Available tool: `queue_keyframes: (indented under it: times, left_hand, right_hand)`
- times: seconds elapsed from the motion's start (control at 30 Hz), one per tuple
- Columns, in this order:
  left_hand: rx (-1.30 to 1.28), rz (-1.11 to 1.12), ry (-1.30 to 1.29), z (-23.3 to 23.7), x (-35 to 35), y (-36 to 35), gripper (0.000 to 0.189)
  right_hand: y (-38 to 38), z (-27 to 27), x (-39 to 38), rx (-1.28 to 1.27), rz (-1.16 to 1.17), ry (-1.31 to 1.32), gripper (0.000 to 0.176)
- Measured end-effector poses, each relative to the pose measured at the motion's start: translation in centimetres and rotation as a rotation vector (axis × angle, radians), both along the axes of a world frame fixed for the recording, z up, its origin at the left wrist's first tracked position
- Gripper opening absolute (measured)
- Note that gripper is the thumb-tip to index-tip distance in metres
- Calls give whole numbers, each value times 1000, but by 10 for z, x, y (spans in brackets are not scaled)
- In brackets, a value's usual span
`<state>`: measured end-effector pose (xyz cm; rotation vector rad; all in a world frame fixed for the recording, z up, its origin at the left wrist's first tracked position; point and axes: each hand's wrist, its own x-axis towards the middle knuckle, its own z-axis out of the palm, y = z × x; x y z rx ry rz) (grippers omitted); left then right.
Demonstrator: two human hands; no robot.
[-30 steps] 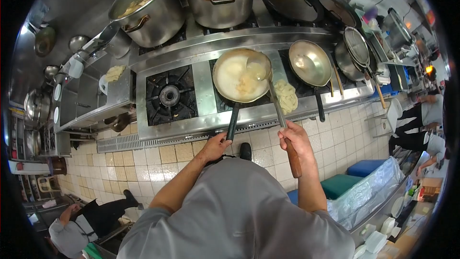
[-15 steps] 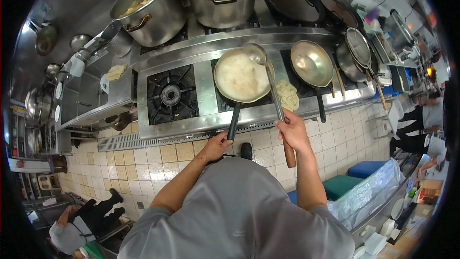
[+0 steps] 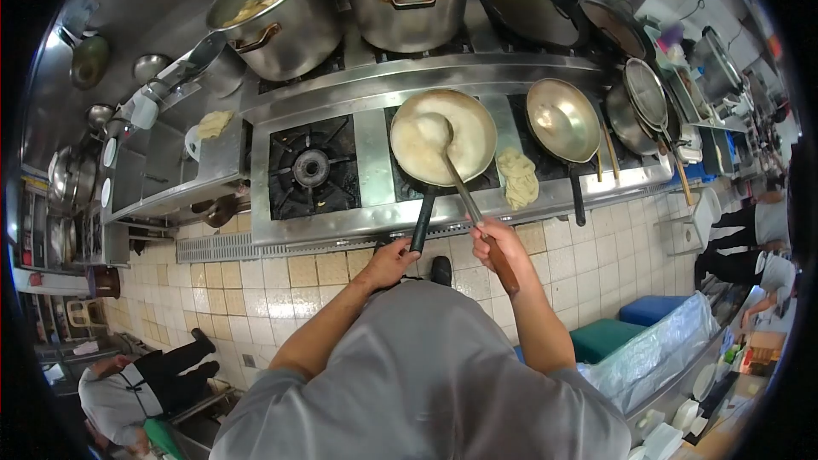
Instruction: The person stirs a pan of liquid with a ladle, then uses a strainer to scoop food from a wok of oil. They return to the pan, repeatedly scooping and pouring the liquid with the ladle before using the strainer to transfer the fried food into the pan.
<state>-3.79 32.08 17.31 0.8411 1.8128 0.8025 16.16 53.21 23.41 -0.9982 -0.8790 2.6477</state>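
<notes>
A frying pan [image 3: 486, 162] full of pale, frothy liquid stands on a burner in front of me. My left hand [image 3: 394, 261] is closed around the end of its black handle. In my right hand [image 3: 501, 247] is a ladle [image 3: 461, 185], gripped by its wooden handle. The ladle's bowl lies in the pan's liquid, left of the middle, and seems filled with it. Just right of the pan, a crumpled cloth [image 3: 517, 179] rests on the stove's steel top. Beyond the cloth sits a second frying pan [image 3: 563, 119] with only a thin shine inside.
Two large stockpots [image 3: 409, 13] of broth stand on the back burners. A bare burner [image 3: 311, 168] is at left. Strainers [image 3: 646, 94] and dark pans [image 3: 532, 10] are at right. Co-workers [image 3: 128, 396] stand at far left and far right. Plastic-covered bins [image 3: 652, 345] are behind right.
The ladle's bowl has gone from the pan's upper right rim down into the liquid at left. My right hand has shifted left and slightly down. My left hand keeps the pan's handle.
</notes>
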Motion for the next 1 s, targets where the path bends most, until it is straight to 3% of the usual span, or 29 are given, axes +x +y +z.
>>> queue_keyframes:
  times: [0.03, 0.13, 0.37, 0.5, 0.57, 0.87, 1.0]
  left_hand:
    - [-13, -14, 3, -1, -1, 0, 47]
    - [-22, -24, -1, -1, -1, 1, 46]
    - [-1, -35, 15, 4, -1, 2, 47]
    - [7, -54, 25, 4, 0, 4, 46]
    - [16, -23, 9, 6, 1, 5, 34]
    - [57, 2, 90, -1, 3, 3, 30]
    - [114, -19, 148, -22, 1, -2, 39]
  right_hand:
    - [-3, 1, 6, -221, -44, 114, 33]
    - [-10, 15, 22, -337, -54, 166, 36]
    - [-11, 52, 42, -335, -97, 116, 36]
    - [-13, 74, 45, -112, -95, 19, 32]
    - [-12, 79, 46, -16, -95, -10, 31]
    - [-4, 94, 41, 398, -37, -135, 21]
    - [-15, 101, 32, 532, -123, -148, 44]
